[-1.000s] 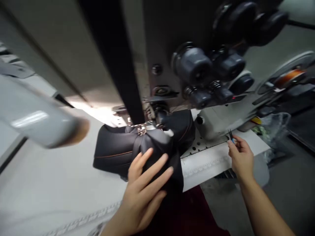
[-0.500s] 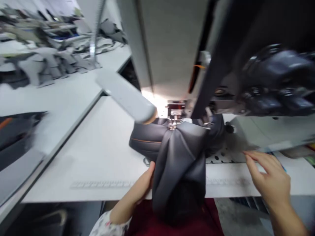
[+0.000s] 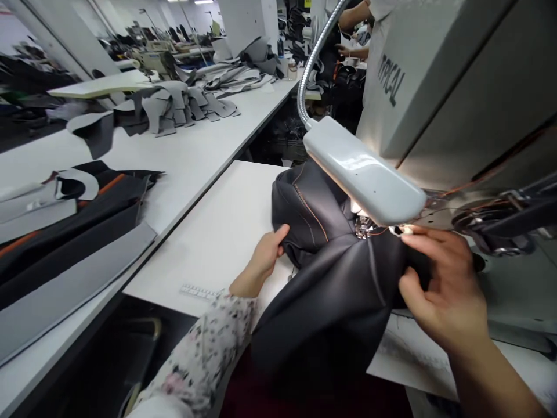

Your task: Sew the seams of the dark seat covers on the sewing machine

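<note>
A black leather-like cover (image 3: 331, 290) with orange stitching lies bunched under the presser foot (image 3: 363, 226) of a sewing machine (image 3: 439, 75) and hangs over the table's front edge. My left hand (image 3: 266, 252) grips the cover's left edge between thumb and fingers. Just right of the presser foot, my right hand (image 3: 444, 278) has its thumb and fingers apart. Its fingertips are at a small whitish piece near the needle area; whether they pinch it is unclear. The lamp head (image 3: 365, 171) partly hides the needle area.
A white side table (image 3: 187, 168) at the left bears grey cut pieces (image 3: 174, 107) and dark pieces with orange strips (image 3: 87, 215). A ruler strip (image 3: 198, 291) runs along the front of the machine table. Another person's arm (image 3: 354, 14) shows at the top.
The view has swung left. My right hand has moved from the table at the right to beside the presser foot. More of the cover now lies left of the foot; my left hand stays at its edge.
</note>
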Available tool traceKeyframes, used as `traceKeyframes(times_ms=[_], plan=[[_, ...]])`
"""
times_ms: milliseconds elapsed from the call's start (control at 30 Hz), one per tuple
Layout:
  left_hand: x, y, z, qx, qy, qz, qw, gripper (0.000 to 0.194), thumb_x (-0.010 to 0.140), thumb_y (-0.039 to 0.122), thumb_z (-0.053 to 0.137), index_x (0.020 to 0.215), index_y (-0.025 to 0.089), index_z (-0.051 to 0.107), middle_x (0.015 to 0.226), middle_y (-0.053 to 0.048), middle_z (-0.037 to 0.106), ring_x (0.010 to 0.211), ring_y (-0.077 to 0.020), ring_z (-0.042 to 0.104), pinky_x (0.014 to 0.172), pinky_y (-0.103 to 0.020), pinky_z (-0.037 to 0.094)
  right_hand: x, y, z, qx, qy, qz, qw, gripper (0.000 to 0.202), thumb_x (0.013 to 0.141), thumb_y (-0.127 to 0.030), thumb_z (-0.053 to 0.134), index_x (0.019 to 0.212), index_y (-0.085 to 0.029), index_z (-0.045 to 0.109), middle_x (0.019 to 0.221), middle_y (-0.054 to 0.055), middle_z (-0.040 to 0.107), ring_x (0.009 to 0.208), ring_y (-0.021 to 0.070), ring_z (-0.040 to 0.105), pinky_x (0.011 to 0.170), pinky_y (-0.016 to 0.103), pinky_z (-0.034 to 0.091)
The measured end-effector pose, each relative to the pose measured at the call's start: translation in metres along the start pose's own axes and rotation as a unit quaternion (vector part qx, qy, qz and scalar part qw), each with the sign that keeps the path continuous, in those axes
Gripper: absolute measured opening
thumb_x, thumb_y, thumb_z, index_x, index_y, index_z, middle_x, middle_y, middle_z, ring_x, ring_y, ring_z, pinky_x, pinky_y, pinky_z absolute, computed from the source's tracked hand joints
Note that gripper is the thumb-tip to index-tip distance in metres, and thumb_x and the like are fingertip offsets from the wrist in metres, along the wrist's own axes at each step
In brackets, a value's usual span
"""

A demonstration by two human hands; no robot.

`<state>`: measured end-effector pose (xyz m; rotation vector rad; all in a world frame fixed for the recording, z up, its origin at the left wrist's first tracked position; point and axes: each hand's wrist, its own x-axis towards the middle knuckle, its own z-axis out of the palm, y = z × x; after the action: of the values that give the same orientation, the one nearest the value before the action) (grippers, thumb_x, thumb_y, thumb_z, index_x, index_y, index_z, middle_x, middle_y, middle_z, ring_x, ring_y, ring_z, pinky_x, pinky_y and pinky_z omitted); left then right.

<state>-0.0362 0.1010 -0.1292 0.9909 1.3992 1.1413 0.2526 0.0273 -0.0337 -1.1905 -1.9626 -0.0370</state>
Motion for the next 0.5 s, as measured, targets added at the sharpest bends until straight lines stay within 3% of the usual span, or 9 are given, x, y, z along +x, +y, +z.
traceKeyframes(times_ms=[100, 167, 267, 333, 367, 433, 500], plan=[[0.027, -0.01, 0.028, 0.048, -0.009, 0.041, 0.998, 0.056, 0.097, 0.059, 0.066, 0.062, 0.018, 0.049, 0.052, 0.009, 0.042, 0.046, -0.0073, 0.039, 0.052, -0.022, 0.038, -0.013, 0.012, 0.003, -0.049, 0.009, -0.054, 0.997, 0.057, 0.084, -0.002, 0.058, 0.128, -0.037, 0.066, 0.135, 0.007, 0.061, 0.119, 0.0276, 0.064, 0.098, 0.043, 0.053], [0.028, -0.013, 0.035, 0.078, 0.005, 0.092, 0.993, 0.045, 0.098, 0.053, 0.066, 0.072, 0.017, 0.056, 0.06, 0.006, 0.05, 0.055, -0.0092, 0.049, 0.059, -0.023, 0.045, -0.026, 0.03, 0.007, -0.061, 0.015, 0.033, 0.997, 0.043, 0.083, -0.007, 0.057, 0.112, -0.034, 0.075, 0.118, 0.004, 0.068, 0.106, 0.0258, 0.067, 0.087, 0.04, 0.052], [0.006, -0.002, 0.02, 0.123, 0.069, 0.187, 0.972, 0.029, 0.093, 0.044, 0.071, 0.087, 0.017, 0.061, 0.075, 0.002, 0.059, 0.073, -0.0138, 0.058, 0.075, -0.028, 0.051, -0.038, 0.056, 0.013, -0.034, 0.042, 0.193, 0.98, 0.022, 0.086, -0.019, 0.057, 0.091, -0.028, 0.077, 0.097, 0.002, 0.074, 0.089, 0.0237, 0.07, 0.076, 0.038, 0.051], [-0.017, 0.013, 0.003, 0.148, 0.108, 0.249, 0.951, 0.026, 0.088, 0.038, 0.075, 0.099, 0.019, 0.062, 0.088, 0.0, 0.064, 0.086, -0.0169, 0.062, 0.088, -0.032, 0.053, -0.038, 0.06, 0.011, -0.027, 0.049, 0.216, 0.975, 0.018, 0.087, -0.022, 0.057, 0.088, -0.026, 0.075, 0.102, 0.004, 0.075, 0.094, 0.0256, 0.071, 0.08, 0.041, 0.053], [-0.028, 0.022, -0.003, 0.163, 0.096, 0.287, 0.939, 0.027, 0.086, 0.035, 0.077, 0.104, 0.02, 0.063, 0.096, -0.002, 0.067, 0.095, -0.0189, 0.064, 0.095, -0.035, 0.053, -0.035, 0.056, 0.009, -0.04, 0.051, 0.203, 0.977, 0.019, 0.087, -0.022, 0.058, 0.091, -0.026, 0.076, 0.109, 0.006, 0.074, 0.102, 0.0281, 0.07, 0.088, 0.045, 0.054], [-0.047, 0.04, -0.006, 0.239, -0.023, 0.402, 0.884, 0.029, 0.092, 0.03, 0.073, 0.12, 0.023, 0.066, 0.122, -0.007, 0.071, 0.123, -0.0234, 0.063, 0.113, -0.042, 0.048, -0.027, 0.041, 0.0, -0.081, 0.053, 0.141, 0.985, 0.024, 0.088, -0.018, 0.058, 0.102, -0.027, 0.076, 0.127, 0.009, 0.069, 0.122, 0.0334, 0.064, 0.104, 0.054, 0.05], [-0.057, 0.055, -0.001, 0.337, -0.17, 0.529, 0.76, 0.034, 0.104, 0.023, 0.056, 0.137, 0.023, 0.062, 0.144, -0.009, 0.065, 0.145, -0.0242, 0.052, 0.126, -0.046, 0.039, -0.017, 0.023, -0.01, -0.098, 0.007, 0.012, 0.995, 0.041, 0.09, -0.011, 0.057, 0.123, -0.029, 0.072, 0.143, 0.01, 0.063, 0.137, 0.0343, 0.057, 0.116, 0.058, 0.042]])
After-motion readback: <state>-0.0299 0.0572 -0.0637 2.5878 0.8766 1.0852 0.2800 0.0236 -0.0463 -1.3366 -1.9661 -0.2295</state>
